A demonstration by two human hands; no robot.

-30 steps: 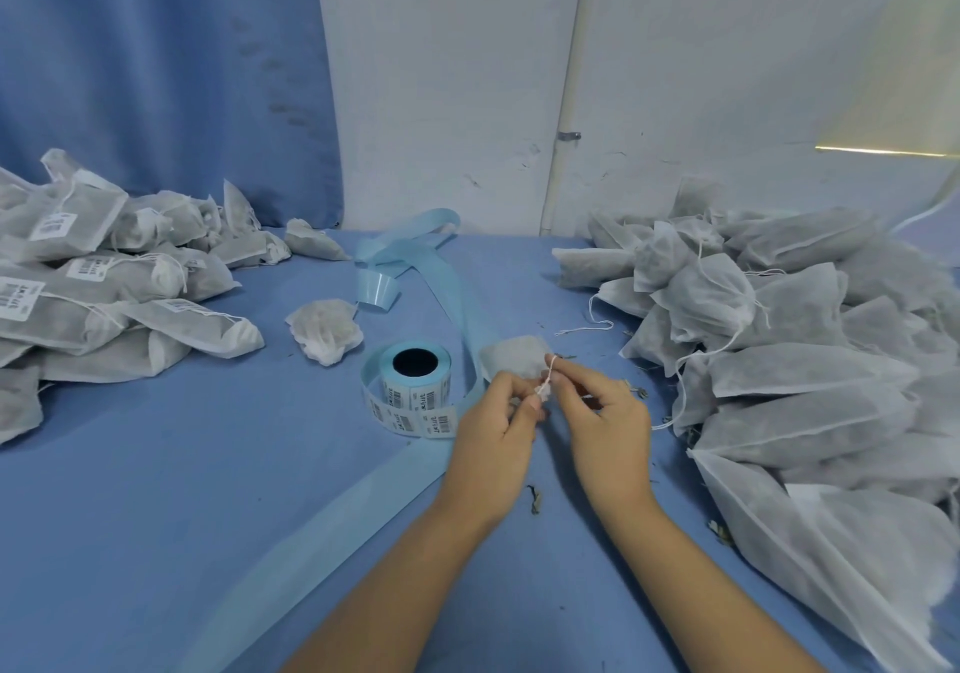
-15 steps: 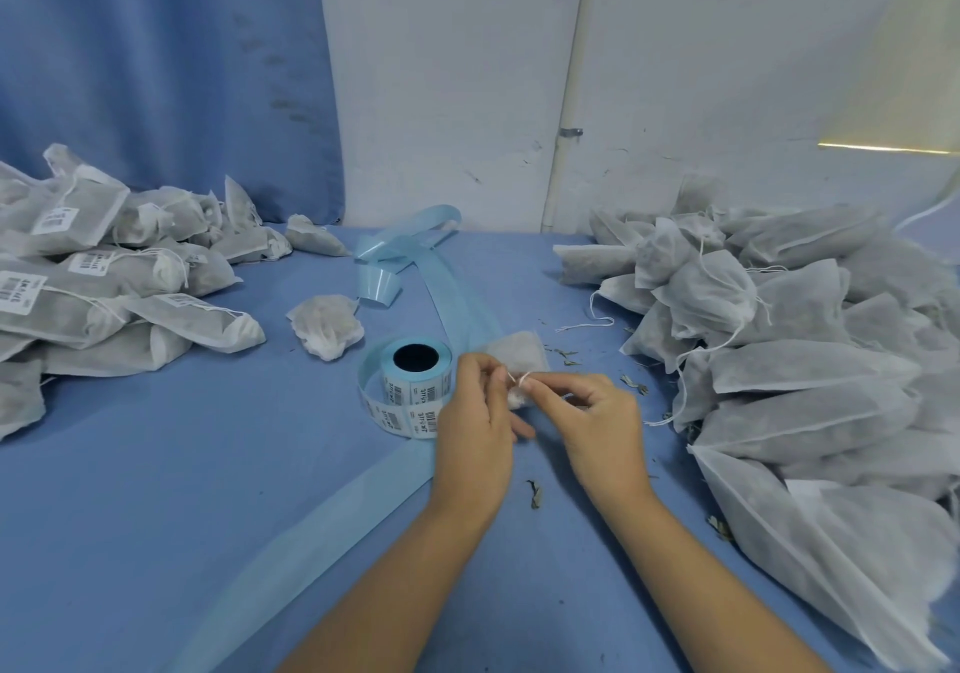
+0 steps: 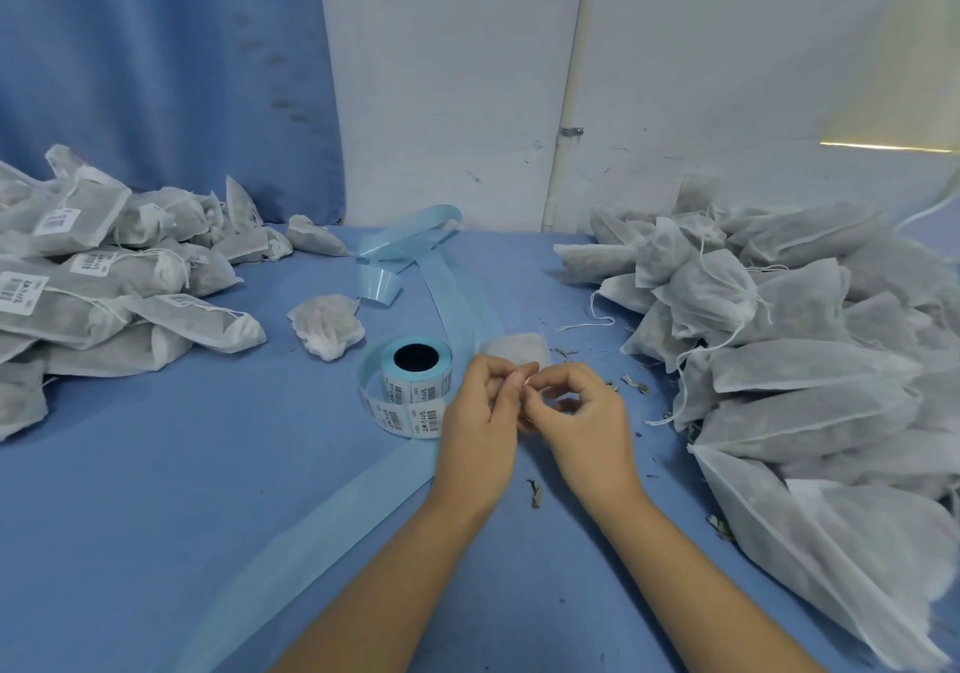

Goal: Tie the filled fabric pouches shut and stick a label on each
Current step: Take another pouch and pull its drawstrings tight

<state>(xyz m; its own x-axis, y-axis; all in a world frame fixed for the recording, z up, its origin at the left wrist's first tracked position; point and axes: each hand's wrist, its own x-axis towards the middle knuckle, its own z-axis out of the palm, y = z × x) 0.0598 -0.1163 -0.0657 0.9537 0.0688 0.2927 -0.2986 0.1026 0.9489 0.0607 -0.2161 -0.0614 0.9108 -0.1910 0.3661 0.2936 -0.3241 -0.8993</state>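
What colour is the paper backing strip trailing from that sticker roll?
Pale blue: the paper backing strip shows best in the head view.

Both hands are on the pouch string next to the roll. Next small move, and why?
Probably pull the string tight to close the pouch: the left hand and right hand both pinch it at the pouch mouth. The part of the pouch in view shows no label, so the roll comes after.

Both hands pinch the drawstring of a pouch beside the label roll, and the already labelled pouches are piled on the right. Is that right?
Not quite: the head view shows the labelled pouches piled on the left, not the right. The rest holds.
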